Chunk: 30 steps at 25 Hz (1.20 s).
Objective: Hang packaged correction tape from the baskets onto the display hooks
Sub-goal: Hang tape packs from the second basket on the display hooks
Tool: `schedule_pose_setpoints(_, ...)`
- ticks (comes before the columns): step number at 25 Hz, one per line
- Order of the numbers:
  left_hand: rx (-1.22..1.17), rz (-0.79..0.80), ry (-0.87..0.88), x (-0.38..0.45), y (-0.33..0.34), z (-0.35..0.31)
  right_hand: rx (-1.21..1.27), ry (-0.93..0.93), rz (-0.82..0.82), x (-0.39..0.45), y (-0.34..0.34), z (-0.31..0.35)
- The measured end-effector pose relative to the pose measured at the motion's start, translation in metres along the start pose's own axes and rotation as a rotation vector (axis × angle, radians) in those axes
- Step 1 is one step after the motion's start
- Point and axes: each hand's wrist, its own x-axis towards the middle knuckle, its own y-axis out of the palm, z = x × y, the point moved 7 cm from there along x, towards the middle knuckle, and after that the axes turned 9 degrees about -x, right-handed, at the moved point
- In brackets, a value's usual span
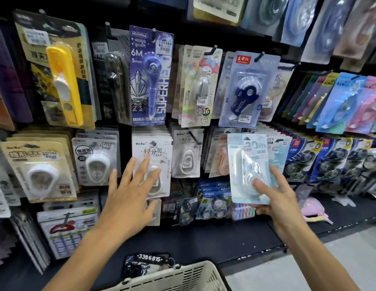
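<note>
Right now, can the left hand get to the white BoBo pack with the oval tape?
Probably yes. The left hand hangs open right in front of the white BoBo pack, fingertips about on it, nothing between. The right hand holds a pale blue pack.

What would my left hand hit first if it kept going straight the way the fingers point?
Most likely the white BoBo correction tape pack hanging in front of your left hand. The open fingertips already overlap its blister, though depth is unclear, so contact can't be confirmed.

just the one head cam, looking forward and slightly down, close up on the display wall (pixel 203 38) at arm's reach
</note>
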Motion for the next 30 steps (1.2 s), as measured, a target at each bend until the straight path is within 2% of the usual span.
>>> schedule_pose_setpoints(4, 0.031, -0.036, -0.013, 0.0, 0.001, 0.003, 0.022, 0.005, 0.022, -0.004, 0.001, -0.011)
schedule_pose_setpoints(7, 0.079, -0.003, -0.028, -0.001, 0.002, 0.007, -0.025, 0.016, 0.007, -0.003, 0.008, -0.012)
schedule_pose_setpoints(12, 0.085, 0.019, -0.018, -0.003, 0.003, 0.011, 0.116, -0.004, -0.04, 0.001, 0.01, -0.006)
schedule_pose_setpoints(18, 0.054, 0.037, -0.012, -0.002, 0.004, 0.011, 0.109, 0.049, -0.049, 0.0, -0.001, -0.012)
schedule_pose_setpoints(22, 0.069, 0.037, -0.006, -0.002, 0.006, 0.009, -0.185, 0.064, 0.061, 0.011, 0.018, -0.006)
schedule_pose_setpoints(23, 0.067, 0.042, -0.007, -0.002, 0.006, 0.009, -0.338, 0.047, 0.059, 0.014, 0.02, -0.006)
schedule_pose_setpoints(25, 0.059, 0.046, -0.013, -0.003, 0.006, 0.01, -0.795, -0.149, 0.032, 0.019, 0.029, -0.002)
schedule_pose_setpoints(27, 0.054, 0.049, -0.012, -0.004, 0.006, 0.011, -1.135, -0.402, 0.078, 0.026, 0.051, 0.004)
schedule_pose_setpoints(28, 0.052, 0.053, -0.008, -0.004, 0.007, 0.01, -1.251, -0.453, 0.136, 0.034, 0.062, 0.003)
schedule_pose_setpoints(30, 0.046, 0.045, 0.008, -0.004, 0.008, 0.009, -1.401, -0.43, 0.226, 0.056, 0.079, 0.0)
